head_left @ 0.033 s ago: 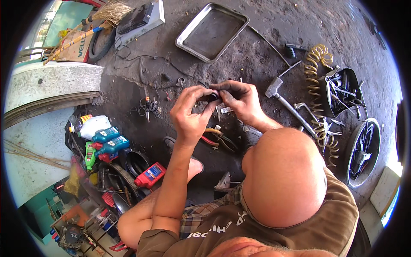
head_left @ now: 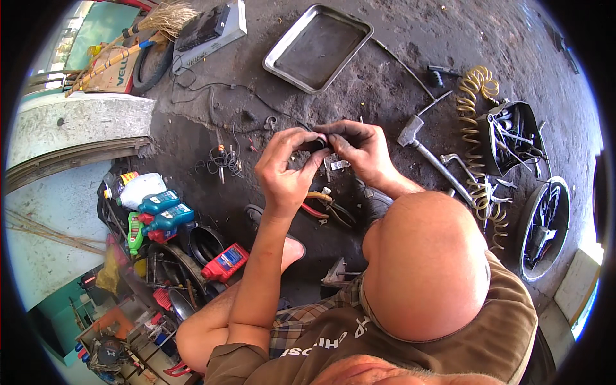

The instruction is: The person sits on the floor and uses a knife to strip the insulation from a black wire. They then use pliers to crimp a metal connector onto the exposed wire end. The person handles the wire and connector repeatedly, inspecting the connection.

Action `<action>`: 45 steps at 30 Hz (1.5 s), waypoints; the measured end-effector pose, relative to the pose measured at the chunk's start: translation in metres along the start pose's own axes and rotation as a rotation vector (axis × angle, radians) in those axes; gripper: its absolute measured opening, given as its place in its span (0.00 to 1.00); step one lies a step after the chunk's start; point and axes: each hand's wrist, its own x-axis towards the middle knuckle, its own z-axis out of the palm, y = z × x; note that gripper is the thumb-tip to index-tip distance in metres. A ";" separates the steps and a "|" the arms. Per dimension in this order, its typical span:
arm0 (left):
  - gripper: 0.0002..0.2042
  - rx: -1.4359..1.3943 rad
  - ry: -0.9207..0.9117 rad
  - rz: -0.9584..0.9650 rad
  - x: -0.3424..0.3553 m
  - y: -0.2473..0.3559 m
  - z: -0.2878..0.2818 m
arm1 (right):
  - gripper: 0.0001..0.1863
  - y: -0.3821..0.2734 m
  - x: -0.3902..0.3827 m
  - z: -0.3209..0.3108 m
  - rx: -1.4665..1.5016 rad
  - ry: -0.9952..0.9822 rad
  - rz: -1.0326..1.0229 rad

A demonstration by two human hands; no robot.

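Both hands meet over the floor in front of me, pinched around a small dark ringed part [head_left: 319, 145] with a pinkish bit, too small to name. My left hand [head_left: 284, 168] grips it with thumb and fingers from the left. My right hand [head_left: 362, 154] pinches it from the right, fingers blackened with grime. A thin dark cable [head_left: 269, 106] runs toward the hands. Red and black handled pliers [head_left: 333, 208] lie below them near my feet, and a small pale metal piece [head_left: 339, 165] lies just behind the part.
Ahead sits a metal tray [head_left: 276, 67]. Rightward lie a hammer [head_left: 433, 160], coiled hose [head_left: 475, 83], tool box [head_left: 513, 112] and round basin [head_left: 532, 269]. Leftward are several bottles [head_left: 168, 217], tangled wire [head_left: 231, 163], a broom [head_left: 170, 19], an electrical unit [head_left: 205, 35] and a concrete step [head_left: 77, 122].
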 end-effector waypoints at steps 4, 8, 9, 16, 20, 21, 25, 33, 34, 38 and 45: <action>0.17 -0.114 0.010 -0.081 0.003 0.002 0.001 | 0.14 -0.002 0.000 0.002 0.195 0.010 0.075; 0.17 0.012 -0.068 -0.035 0.003 -0.007 -0.007 | 0.14 0.015 0.001 0.003 0.383 0.016 0.178; 0.16 -0.013 -0.047 -0.061 0.003 -0.005 -0.007 | 0.14 0.019 0.003 0.002 0.409 0.002 0.192; 0.16 -0.121 0.031 -0.174 0.003 -0.024 -0.022 | 0.18 0.117 0.001 -0.013 -0.627 -0.131 0.107; 0.20 -0.026 0.019 -0.224 -0.003 -0.040 -0.032 | 0.20 0.181 -0.041 -0.006 -0.831 -0.387 0.023; 0.20 -0.047 0.017 -0.288 -0.010 -0.050 -0.034 | 0.21 0.188 -0.047 -0.004 -0.823 -0.467 -0.013; 0.18 -0.090 0.053 -0.434 -0.043 -0.096 -0.033 | 0.28 0.193 -0.044 -0.013 -0.879 -0.398 -0.008; 0.16 0.021 -0.015 -0.414 -0.074 -0.139 -0.003 | 0.26 0.132 -0.047 -0.133 -1.413 0.495 -0.011; 0.16 0.073 -0.015 -0.400 -0.076 -0.148 0.002 | 0.26 0.131 -0.057 -0.155 -1.510 0.490 0.106; 0.16 0.173 0.012 -0.375 -0.083 -0.185 0.023 | 0.25 0.126 -0.091 -0.191 -1.685 0.361 0.426; 0.16 0.124 -0.126 -0.166 -0.039 -0.183 0.120 | 0.19 0.144 -0.107 -0.243 -1.592 0.217 0.208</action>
